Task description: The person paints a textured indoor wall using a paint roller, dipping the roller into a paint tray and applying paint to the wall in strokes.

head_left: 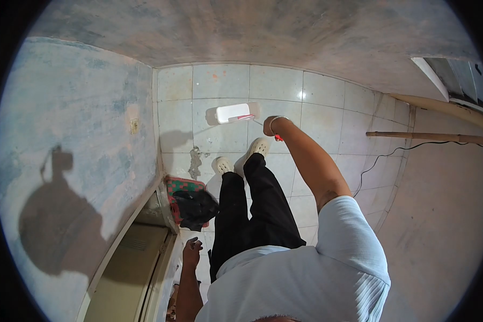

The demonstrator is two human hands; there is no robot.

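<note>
In the head view, my right hand (274, 126) is closed round the red handle (278, 138) of a paint roller, with its thin metal rod reaching left to a white tray. The tray (232, 113) is oblong and sits on the tiled floor. A reddish part of the roller (245, 117) shows at the tray's right side; whether it rests inside or on the rim is hard to make out. My left hand (192, 250) hangs low by my left side, fingers loosely curled and slightly apart, with nothing visible in it.
Black cloth (195, 208) lies on a red and green checked mat (178, 186) beside my left leg. A bamboo pole (424, 138) and a black cable (383, 155) extend over the floor at right. Patchy painted walls (86, 107) surround me; a door (129, 268) stands lower left.
</note>
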